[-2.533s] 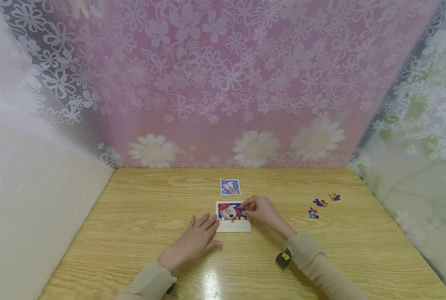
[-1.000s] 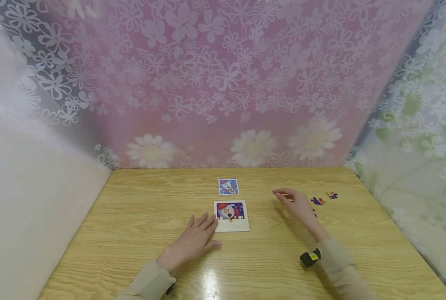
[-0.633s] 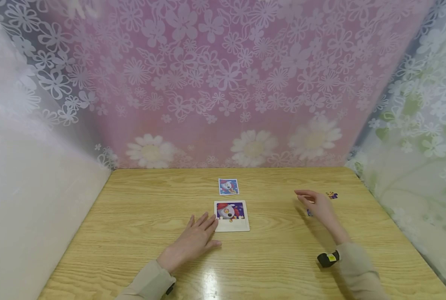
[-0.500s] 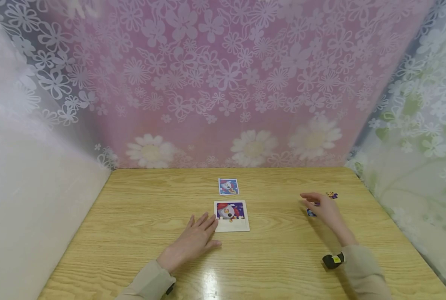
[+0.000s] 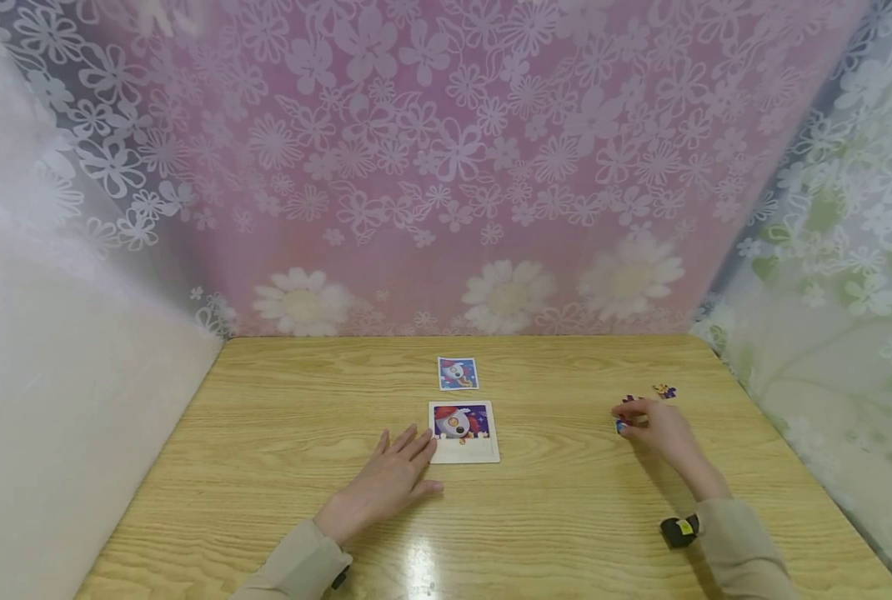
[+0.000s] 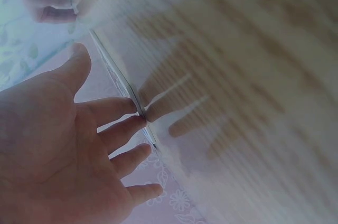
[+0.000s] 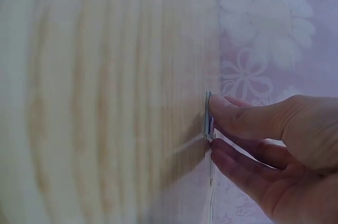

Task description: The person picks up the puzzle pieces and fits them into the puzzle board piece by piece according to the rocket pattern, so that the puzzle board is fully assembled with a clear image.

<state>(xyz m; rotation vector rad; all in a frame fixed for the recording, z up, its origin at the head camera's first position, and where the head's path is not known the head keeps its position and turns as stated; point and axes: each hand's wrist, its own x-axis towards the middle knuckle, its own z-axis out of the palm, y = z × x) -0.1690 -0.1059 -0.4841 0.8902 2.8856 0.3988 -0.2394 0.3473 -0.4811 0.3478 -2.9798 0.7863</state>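
In the head view my left hand (image 5: 388, 479) lies with straight, spread fingers, their tips touching the left edge of a square puzzle board (image 5: 470, 453). The board's far part shows a joined picture of a white cartoon figure on purple; its near strip is bare and pale. Over to the right, my right hand (image 5: 665, 435) pinches a blue jigsaw puzzle piece (image 5: 620, 427) between thumb and fingers at table level. The right wrist view shows that piece (image 7: 208, 115) edge-on, with the thumb on it.
Just past the right fingers lies a second puzzle piece (image 5: 632, 398), partly covered, and farther right a third piece (image 5: 666, 391). A small picture card (image 5: 458, 374) lies behind the board. Flowered curtains (image 5: 431, 167) stand along the back and sides of the wooden table (image 5: 288, 417).
My right hand has moved from the board's right side across to the loose pieces and closed its fingertips on the blue puzzle piece. My left hand has stayed at the board's edge.
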